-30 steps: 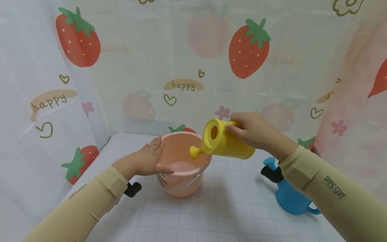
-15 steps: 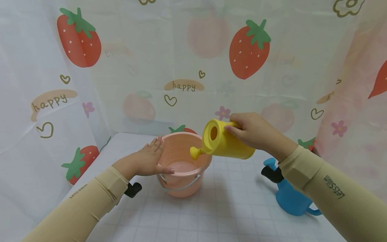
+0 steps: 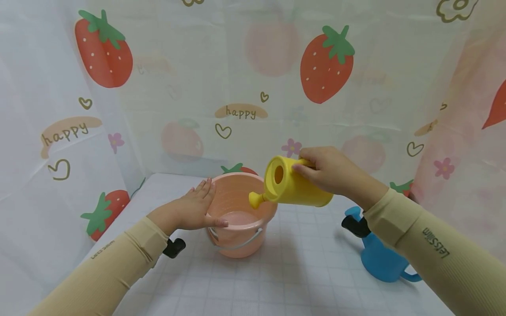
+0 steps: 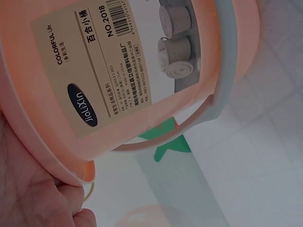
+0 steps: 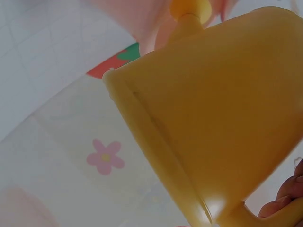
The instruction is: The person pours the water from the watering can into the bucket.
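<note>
In the head view, a yellow watering can point(image 3: 306, 188) is held tilted by the right hand point(image 3: 330, 169), whose fingers are wrapped around its handle, with the thumb laid near its upper edge. Its sprinkler head point(image 3: 256, 199) is aimed down into the mouth of a pink bucket point(image 3: 241, 235), which is stood upright on a white desk point(image 3: 221, 294). The bucket's rim is touched on its left side by the left hand point(image 3: 186, 211), the fingers extended and the thumb spread apart along the near edge. A blue watering can point(image 3: 381, 261) is placed on the right, well apart from the bucket and partly hidden by the right sleeve point(image 3: 439, 254). Behind, a cloth point(image 3: 189, 66) is printed with strawberries, hearts and "happy".

In the left wrist view, the bucket is seen at close range, a label point(image 4: 94, 71) being carried on its wall and a curved bail point(image 4: 229, 56) seen beside it. The rim is met by the left hand at the lower left.

In the right wrist view, the frame is largely filled by the yellow can's body; its handle is gripped by fingers at the lower right, only partly shown.
</note>
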Tool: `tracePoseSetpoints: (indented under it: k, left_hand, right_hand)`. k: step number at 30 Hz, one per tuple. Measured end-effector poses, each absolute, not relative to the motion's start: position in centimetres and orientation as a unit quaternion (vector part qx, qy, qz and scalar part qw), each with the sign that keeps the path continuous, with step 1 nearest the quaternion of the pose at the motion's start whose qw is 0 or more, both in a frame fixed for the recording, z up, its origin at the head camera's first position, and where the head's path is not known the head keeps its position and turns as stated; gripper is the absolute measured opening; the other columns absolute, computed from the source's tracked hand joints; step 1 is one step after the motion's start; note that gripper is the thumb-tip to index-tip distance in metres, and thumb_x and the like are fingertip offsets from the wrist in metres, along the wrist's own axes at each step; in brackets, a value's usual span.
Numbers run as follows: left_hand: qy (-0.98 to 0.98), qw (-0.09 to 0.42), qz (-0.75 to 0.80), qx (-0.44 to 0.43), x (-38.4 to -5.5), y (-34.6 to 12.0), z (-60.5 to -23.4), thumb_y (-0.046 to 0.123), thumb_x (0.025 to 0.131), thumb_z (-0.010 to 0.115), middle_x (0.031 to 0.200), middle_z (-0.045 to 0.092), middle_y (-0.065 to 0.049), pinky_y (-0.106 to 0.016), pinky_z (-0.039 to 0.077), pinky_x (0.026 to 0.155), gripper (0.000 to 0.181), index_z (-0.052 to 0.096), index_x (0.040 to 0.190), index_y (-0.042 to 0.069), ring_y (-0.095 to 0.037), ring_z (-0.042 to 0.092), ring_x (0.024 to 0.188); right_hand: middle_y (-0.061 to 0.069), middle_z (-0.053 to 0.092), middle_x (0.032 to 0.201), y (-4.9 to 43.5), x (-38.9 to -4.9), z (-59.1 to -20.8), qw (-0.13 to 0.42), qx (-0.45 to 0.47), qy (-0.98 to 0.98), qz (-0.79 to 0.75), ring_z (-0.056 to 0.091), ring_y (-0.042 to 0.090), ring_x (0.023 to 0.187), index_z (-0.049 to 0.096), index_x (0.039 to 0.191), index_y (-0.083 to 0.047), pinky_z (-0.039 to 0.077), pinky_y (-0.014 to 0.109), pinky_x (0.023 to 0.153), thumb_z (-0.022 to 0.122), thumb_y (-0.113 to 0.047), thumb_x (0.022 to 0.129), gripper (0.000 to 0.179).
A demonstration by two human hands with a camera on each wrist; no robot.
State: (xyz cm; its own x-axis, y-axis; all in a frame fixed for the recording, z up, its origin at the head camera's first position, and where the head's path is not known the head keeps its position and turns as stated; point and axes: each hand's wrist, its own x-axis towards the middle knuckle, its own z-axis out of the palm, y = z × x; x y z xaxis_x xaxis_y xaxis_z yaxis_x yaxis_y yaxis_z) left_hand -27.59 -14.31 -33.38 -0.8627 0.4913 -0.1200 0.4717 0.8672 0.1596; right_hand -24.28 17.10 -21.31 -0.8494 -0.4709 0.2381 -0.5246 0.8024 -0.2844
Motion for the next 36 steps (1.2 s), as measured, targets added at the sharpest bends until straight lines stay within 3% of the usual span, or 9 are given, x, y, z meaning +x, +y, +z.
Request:
tracePoseSetpoints:
  k: [24,36]
  left_hand:
    - [0.963,0.076,0.063,0.25,-27.65,-14.35,-33.54,0.081,0.071,0.041,0.15,-0.005,-0.023,-0.052,0.009,0.109,0.12,0.002,0.144,-0.006,-0.035,-0.003,0.138]
    - [0.964,0.077,0.06,0.249,-27.71,-14.3,-33.49,0.083,0.069,0.039,0.15,-0.006,-0.023,-0.052,0.009,0.109,0.122,0.001,0.144,-0.006,-0.035,-0.002,0.138]
  right_hand:
    - [0.002,0.053,0.069,16.52,-24.35,-20.97,0.079,0.284,-0.944,0.149,0.051,0.018,0.068,0.055,0.079,-0.011,0.046,0.028,0.061,0.058,-0.026,0.09,0.018]
    - [0.001,0.045,0.061,16.35,-24.52,-20.85,0.109,0.33,-0.929,0.126,0.046,0.016,0.063,0.05,0.073,-0.011,0.04,0.028,0.057,0.06,-0.023,0.089,0.022]
